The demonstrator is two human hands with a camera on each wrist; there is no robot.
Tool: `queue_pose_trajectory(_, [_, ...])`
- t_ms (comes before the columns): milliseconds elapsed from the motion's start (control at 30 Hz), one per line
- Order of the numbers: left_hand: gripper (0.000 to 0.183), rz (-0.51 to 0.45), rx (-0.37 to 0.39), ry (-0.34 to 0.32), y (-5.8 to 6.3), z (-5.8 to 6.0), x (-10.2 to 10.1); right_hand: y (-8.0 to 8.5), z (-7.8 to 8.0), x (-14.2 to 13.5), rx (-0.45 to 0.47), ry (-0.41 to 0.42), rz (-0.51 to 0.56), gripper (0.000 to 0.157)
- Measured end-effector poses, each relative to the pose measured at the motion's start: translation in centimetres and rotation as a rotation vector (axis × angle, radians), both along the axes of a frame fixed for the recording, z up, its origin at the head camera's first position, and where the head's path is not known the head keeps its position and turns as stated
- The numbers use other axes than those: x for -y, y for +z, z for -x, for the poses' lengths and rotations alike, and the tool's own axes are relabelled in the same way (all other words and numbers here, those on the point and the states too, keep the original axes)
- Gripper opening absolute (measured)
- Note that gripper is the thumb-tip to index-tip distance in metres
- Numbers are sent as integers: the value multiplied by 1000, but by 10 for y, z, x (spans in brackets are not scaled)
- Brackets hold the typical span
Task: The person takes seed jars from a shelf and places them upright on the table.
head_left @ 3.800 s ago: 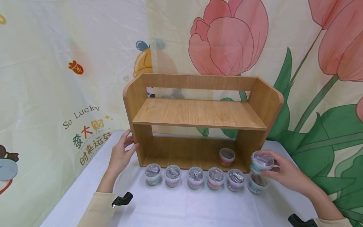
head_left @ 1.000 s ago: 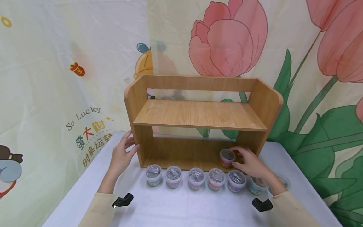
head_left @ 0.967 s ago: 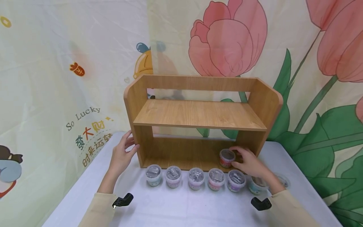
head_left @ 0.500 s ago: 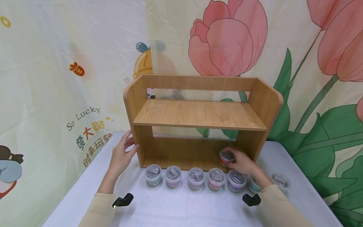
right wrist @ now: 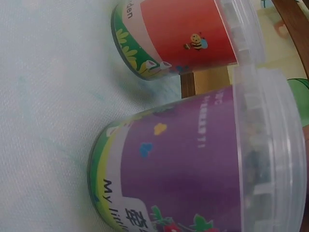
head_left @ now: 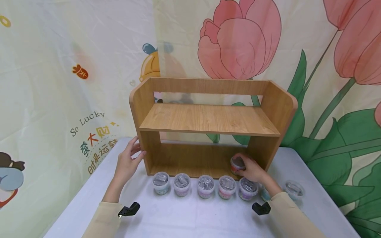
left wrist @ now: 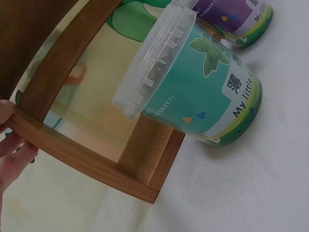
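Note:
My left hand (head_left: 128, 162) holds the front edge of the left side panel of a two-tier wooden shelf (head_left: 208, 119); the left wrist view shows the thumb on one face and fingers on the other. My right hand (head_left: 250, 168) reaches into the lower tier at the right and grips a small lidded tub (head_left: 236, 168) with a reddish label around its lid. In front of the shelf stand a teal tub (left wrist: 193, 92), several more in a row, and a purple one (right wrist: 183, 159) at the right end. My right hand itself is outside the right wrist view.
A blue-labelled tub (head_left: 265, 195) is mostly hidden behind the right forearm. Farther right, a tub with a clear lid (head_left: 294, 190) stands on the white-covered table (head_left: 193, 218). Behind the shelf hangs a printed flower cloth (head_left: 178, 39).
The tub that my right hand held over another one now stands at the far right. My right hand has moved left to the reddish tub and closed around its lid. The left hand keeps its place.

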State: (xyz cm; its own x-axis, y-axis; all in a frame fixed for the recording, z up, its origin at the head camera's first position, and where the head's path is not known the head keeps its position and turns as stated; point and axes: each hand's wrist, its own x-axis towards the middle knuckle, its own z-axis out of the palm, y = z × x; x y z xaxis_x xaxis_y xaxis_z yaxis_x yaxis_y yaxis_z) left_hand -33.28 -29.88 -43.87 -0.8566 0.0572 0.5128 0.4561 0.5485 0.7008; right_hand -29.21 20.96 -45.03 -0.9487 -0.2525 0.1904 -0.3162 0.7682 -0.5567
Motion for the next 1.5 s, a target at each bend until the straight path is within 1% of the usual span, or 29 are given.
queue_pose_trajectory(167, [75, -3, -6, -5, 1, -1, 0, 1, 0, -1, 7, -2, 19, 52])
queue_pose_trajectory(333, [75, 0, -4, -6, 0, 0, 0, 7, -4, -1, 13, -13, 38, 54])
queue_pose_trajectory(533, [76, 4, -20, -3, 1, 0, 0, 20, -13, -2, -41, -3, 55, 56])
queue_pose_trajectory(567, [76, 5, -21, -2, 1, 0, 1, 22, -15, -2, -54, 9, 60, 56])
queue_pose_trajectory(700, [77, 9, -24, 2, 0, 0, 1, 31, -28, -7, -78, 46, 87, 55])
queue_pose_trajectory(867, [78, 0, -24, -6, 1, 3, 0, 48, -47, -17, -80, 93, 90, 57])
queue_pose_trajectory(1033, [78, 5, -11, 1, 2, 1, 1, 64, -62, -27, -31, 110, 103, 59])
queue_pose_trajectory(1100, [78, 7, -10, 6, 3, 0, 2, 70, -69, -33, -11, 101, 105, 59])
queue_pose_trajectory(1233, [78, 10, -9, 6, 4, 0, 1, 78, -83, -51, -9, 88, 87, 58])
queue_pose_trajectory(1333, [78, 12, -10, 3, 4, -1, 1, 79, -93, -67, -13, 54, 67, 59])
queue_pose_trajectory(1500, [79, 11, -9, -4, 4, -1, 0, 76, -107, -98, -64, -11, 37, 60])
